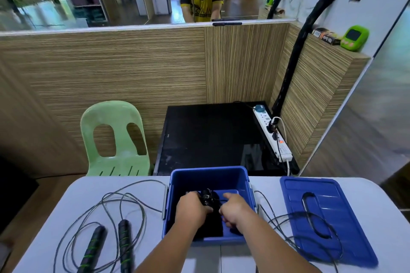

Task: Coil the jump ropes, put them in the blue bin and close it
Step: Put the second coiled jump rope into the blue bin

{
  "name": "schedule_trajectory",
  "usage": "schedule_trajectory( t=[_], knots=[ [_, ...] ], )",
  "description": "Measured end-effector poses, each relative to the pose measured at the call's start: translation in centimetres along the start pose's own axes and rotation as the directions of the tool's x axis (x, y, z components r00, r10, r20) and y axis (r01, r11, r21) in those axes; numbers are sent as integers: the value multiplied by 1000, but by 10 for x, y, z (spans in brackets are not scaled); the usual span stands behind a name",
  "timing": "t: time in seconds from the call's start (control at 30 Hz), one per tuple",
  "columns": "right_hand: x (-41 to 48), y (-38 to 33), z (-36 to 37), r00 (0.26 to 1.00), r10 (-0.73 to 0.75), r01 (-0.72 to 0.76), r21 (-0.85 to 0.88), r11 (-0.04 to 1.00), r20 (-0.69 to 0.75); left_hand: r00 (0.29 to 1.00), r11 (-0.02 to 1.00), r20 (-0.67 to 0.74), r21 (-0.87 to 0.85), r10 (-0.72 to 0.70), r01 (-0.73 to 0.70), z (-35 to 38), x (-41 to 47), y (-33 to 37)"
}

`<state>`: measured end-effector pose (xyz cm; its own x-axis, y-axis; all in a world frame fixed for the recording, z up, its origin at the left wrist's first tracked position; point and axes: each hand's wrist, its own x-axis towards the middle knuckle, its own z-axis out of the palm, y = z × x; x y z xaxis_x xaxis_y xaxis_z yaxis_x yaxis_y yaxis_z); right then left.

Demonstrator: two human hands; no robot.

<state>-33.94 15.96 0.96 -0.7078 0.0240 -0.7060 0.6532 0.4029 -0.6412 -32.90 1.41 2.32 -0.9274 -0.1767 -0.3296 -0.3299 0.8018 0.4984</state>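
Stowing step: the left hand (192, 207) and right hand (236, 209), fingers curled, both grip a dark coiled jump rope (208, 199) low inside the blue bin (208, 170) — next, presumably, letting go and coiling the loose rope (123, 239) on the table beside it, the lid (355, 239) lying apart.

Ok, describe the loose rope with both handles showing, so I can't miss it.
On the white table, left of the blue bin, a grey rope lies in loose loops. Only it shows two black handles with green stripes.
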Motion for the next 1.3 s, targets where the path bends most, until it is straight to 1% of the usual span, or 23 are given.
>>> schedule_trajectory(
  t=[0.07, 0.17, 0.27, 0.37, 0.5, 0.6, 0.67, 0.77, 0.9, 1.03, 1.1, 1.17, 1.2, 1.23, 1.27, 1.3],
  knots=[
    [-9, -4, -4, 999, -38, 36, -55, 998, -37, 1000, 1000, 3, 9, 4, -4, -4, -2, -1],
    [-22, -10, -7, 989, -125, 110, -187, 976, -74, 1000, 1000, -4, 5, 7, -7, -8, -6, -2],
    [-33, -15, -9, 981, -174, 149, -248, 957, -84, 1000, 1000, -23, -11, 21, -22, -15, -12, 0],
    [-35, -15, -10, 966, -240, 211, -240, 948, -98, 997, 997, -51, -59, 49, -52, -22, -19, 4],
    [-51, -16, -13, 938, -321, 295, -186, 937, -132, 991, 984, -96, -142, 97, -110, -34, -34, 12],
    [-71, -17, -18, 897, -401, 361, -215, 907, -185, 981, 970, -119, -176, 151, -171, -42, -51, 17],
    [-84, -13, -21, 880, -426, 381, -221, 898, -209, 972, 955, -140, -207, 188, -214, -45, -64, 18],
    [-107, 1, -27, 858, -467, 425, -215, 879, -213, 953, 926, -166, -242, 253, -288, -47, -87, 21],
    [-136, 31, -30, 816, -476, 489, -47, 871, -328, 919, 871, -155, -294, 362, -393, -41, -111, 24],
    [-164, 62, -43, 809, -428, 484, 43, 874, -403, 886, 830, -88, -318, 456, -459, -26, -127, 32],
    [-175, 80, -54, 803, -372, 437, 34, 899, -465, 869, 814, -51, -328, 492, -480, -16, -135, 35],
    [-184, 99, -61, 812, -352, 393, -9, 919, -466, 858, 803, -19, -343, 514, -488, -5, -144, 40],
    [-185, 111, -66, 807, -347, 351, -85, 933, -478, 857, 801, 2, -356, 516, -481, 1, -149, 42],
    [-188, 117, -69, 800, -347, 332, -122, 935, -490, 855, 800, 26, -367, 519, -474, 7, -154, 45],
    [-190, 123, -72, 800, -325, 310, -117, 943, -504, 852, 804, 49, -364, 521, -470, 13, -159, 48],
    [-189, 133, -74, 796, -322, 318, -98, 943, -513, 851, 813, 75, -350, 519, -465, 20, -164, 51]
  ],
)
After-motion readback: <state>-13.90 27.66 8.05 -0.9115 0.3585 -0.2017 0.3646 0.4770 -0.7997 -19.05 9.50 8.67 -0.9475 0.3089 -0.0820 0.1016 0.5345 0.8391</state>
